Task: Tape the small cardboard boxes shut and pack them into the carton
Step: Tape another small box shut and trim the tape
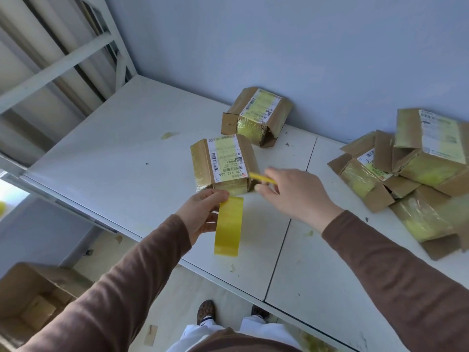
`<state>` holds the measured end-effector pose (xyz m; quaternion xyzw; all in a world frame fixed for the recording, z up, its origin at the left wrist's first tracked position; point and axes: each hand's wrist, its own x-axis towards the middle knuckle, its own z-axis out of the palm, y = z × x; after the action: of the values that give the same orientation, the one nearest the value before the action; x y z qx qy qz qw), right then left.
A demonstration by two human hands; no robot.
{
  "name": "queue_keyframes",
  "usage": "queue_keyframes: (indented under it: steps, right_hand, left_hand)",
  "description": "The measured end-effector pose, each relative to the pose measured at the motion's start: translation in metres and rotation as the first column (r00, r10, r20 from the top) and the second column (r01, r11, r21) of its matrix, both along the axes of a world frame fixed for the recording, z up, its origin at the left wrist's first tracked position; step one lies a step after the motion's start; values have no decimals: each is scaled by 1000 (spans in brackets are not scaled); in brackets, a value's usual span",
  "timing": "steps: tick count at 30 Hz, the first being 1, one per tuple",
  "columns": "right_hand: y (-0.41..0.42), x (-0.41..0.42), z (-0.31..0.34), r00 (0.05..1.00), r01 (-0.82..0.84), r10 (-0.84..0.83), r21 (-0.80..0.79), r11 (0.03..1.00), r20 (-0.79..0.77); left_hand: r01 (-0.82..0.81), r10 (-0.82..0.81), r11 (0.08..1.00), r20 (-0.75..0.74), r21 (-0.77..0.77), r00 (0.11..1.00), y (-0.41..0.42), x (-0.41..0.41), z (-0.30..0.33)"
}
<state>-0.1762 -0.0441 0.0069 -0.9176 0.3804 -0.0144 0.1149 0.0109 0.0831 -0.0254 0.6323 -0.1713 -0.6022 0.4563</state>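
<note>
From the head camera, the left hand [200, 214] sits just below the centre of the frame, its fingers curled round the yellow roll of adhesive tape [228, 226], thumb on the roll's upper edge, so this grip is clenched on the roll and holds it on edge above the white tabletop [114, 153]. The right hand [297, 194] reaches in beside it, slightly higher and to the right, and its grip pinches a slim yellow utility knife [262, 178] between thumb and curled fingers. The knife's tip lies at the near right corner of the small brown cardboard box with a white barcode label [223, 163], which rests on the tabletop at the centre, already banded with yellowish tape. A second small taped cardboard box [256, 115] stands further back, near the pale wall, upper centre. A heap of loose cardboard boxes with open flaps [406, 174] fills the right edge. The large open brown carton [28, 295] stands on the floor at the lower left, with a small box visible inside it. Both forearms wear brown sleeves [393, 270].
</note>
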Motion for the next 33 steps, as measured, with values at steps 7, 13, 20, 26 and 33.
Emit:
queue_keyframes:
  steps: [7,13,20,26,33]
  right_hand:
    - [3,29,-11,996,-70,78,140,988,-48]
    - [7,17,-13,952,-78,-32,344,936,305]
    - [62,-12,-31,771,-59,-375,644,762,515]
    - [73,-17,-42,726,101,-426,529,843,540]
    - [104,-28,-32,289,-173,-948,981,85,133]
  left_hand:
    - [242,-274,960,294,140,916,-5,11,12]
    - [393,-366,920,390,12,845,14,11,20]
    - [486,-374,862,465,-145,802,18,-10,26]
    - [518,-334,834,571,-193,750,13,-30,22]
    - [623,-194,782,946,-10,259,16,-44,10]
